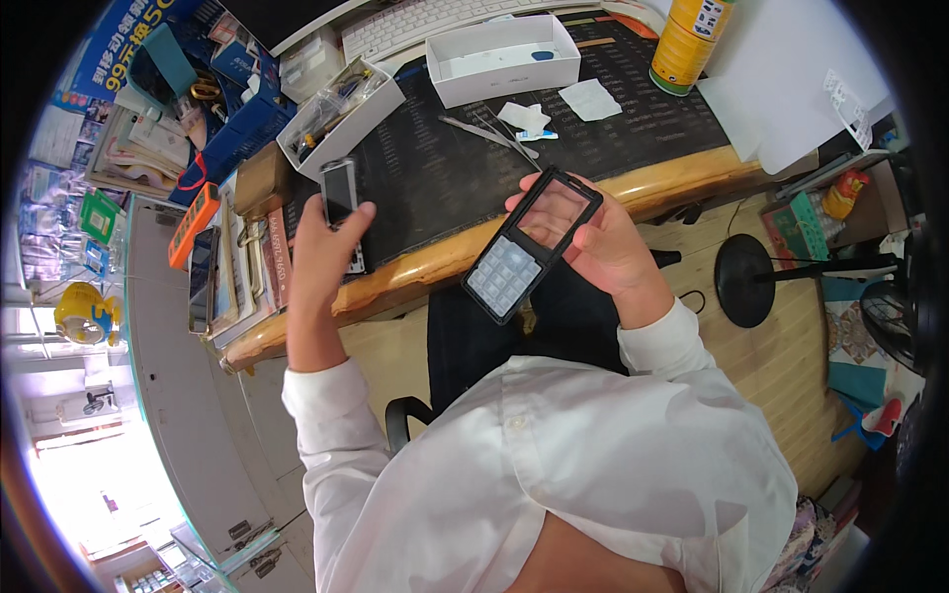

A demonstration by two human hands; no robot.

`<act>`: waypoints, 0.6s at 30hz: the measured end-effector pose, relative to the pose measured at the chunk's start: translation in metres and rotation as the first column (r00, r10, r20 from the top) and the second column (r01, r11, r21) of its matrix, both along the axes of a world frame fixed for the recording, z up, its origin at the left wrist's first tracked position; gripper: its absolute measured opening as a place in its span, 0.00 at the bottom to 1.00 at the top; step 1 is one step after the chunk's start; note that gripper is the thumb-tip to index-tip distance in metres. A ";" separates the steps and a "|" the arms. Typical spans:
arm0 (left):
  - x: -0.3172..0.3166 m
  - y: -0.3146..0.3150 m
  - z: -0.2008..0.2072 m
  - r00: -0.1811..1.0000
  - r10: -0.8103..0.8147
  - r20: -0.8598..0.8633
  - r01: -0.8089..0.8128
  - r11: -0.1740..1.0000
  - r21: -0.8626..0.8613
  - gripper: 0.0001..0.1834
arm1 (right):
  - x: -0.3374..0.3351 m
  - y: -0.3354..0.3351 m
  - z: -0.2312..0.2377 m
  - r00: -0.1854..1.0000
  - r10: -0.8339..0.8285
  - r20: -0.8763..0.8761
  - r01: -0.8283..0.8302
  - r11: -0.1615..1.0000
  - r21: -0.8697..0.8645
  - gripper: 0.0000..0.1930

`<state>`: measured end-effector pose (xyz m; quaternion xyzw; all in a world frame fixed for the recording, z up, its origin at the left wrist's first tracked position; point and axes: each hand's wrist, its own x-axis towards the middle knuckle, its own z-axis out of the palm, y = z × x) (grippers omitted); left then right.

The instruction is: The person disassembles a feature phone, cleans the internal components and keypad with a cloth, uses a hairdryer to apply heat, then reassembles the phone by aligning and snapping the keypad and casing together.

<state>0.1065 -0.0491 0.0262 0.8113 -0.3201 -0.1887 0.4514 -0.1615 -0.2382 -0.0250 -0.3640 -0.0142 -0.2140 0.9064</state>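
Note:
My right hand (613, 237) grips the black front housing of a keypad phone, its pale keys and see-through screen window showing. The phone housing (504, 272) is tilted, held above my lap in front of the desk edge. At the desk's left, my left hand (321, 242) is closed about the sides of a phone's inner body (339, 188), thumb on one side and fingers on the other. A grey screen shows at the body's upper end; the hand covers its middle. Tweezers (489, 133) lie on the dark mat beyond the housing, beside scraps of white paper (524, 119).
A white box (504, 84) and another box of small parts (321, 138) stand behind. Farther back is a keyboard (415, 30); a yellow can (687, 49) stands right. An orange multimeter (193, 225) leans at the left. A black fan (746, 282) is on the right.

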 end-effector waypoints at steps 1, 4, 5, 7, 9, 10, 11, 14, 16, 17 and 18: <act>-0.001 0.006 0.004 0.956 -0.018 -0.293 -0.022 0.991 -0.133 0.20 | 0.000 0.001 0.000 1.000 0.005 -0.005 -0.005 1.000 0.000 0.45; -0.007 0.027 0.008 0.738 -0.191 -0.647 -0.066 0.934 -0.351 0.17 | 0.001 0.005 -0.001 0.999 0.033 -0.006 -0.033 0.999 -0.001 0.44; -0.010 0.032 0.005 0.678 -0.170 -0.715 -0.118 0.935 -0.334 0.19 | 0.002 0.006 -0.001 0.999 0.037 -0.004 -0.037 0.999 -0.006 0.44; -0.016 0.040 -0.002 0.545 -0.146 -0.825 -0.232 0.920 -0.316 0.21 | 0.004 0.010 -0.001 0.999 0.044 -0.001 -0.044 0.999 -0.016 0.44; -0.023 0.045 -0.010 0.507 -0.281 -0.815 -0.196 0.883 -0.427 0.24 | 0.007 0.013 -0.001 0.998 0.060 0.000 -0.060 0.998 0.000 0.43; -0.028 0.046 -0.014 0.493 -0.280 -0.824 -0.218 0.877 -0.428 0.26 | 0.008 0.014 0.000 0.998 0.065 -0.002 -0.065 0.998 0.004 0.43; -0.031 0.046 -0.016 0.482 -0.306 -0.821 -0.210 0.869 -0.448 0.25 | 0.010 0.016 0.000 0.998 0.066 0.002 -0.066 0.998 0.004 0.42; -0.039 0.045 -0.017 0.431 -0.310 -0.848 -0.247 0.863 -0.441 0.22 | 0.013 0.020 0.002 0.997 0.078 0.013 -0.078 0.997 -0.001 0.41; -0.047 0.044 -0.016 0.519 -0.302 -0.800 -0.230 0.852 -0.471 0.18 | 0.014 0.022 0.003 0.996 0.089 0.014 -0.089 0.996 -0.002 0.40; -0.050 0.043 -0.015 0.575 -0.300 -0.761 -0.201 0.850 -0.488 0.17 | 0.015 0.024 0.003 0.996 0.088 0.012 -0.088 0.996 -0.002 0.40; -0.054 0.042 -0.014 0.628 -0.297 -0.719 -0.172 0.848 -0.501 0.17 | 0.016 0.025 0.003 0.997 0.080 0.007 -0.080 0.997 0.000 0.40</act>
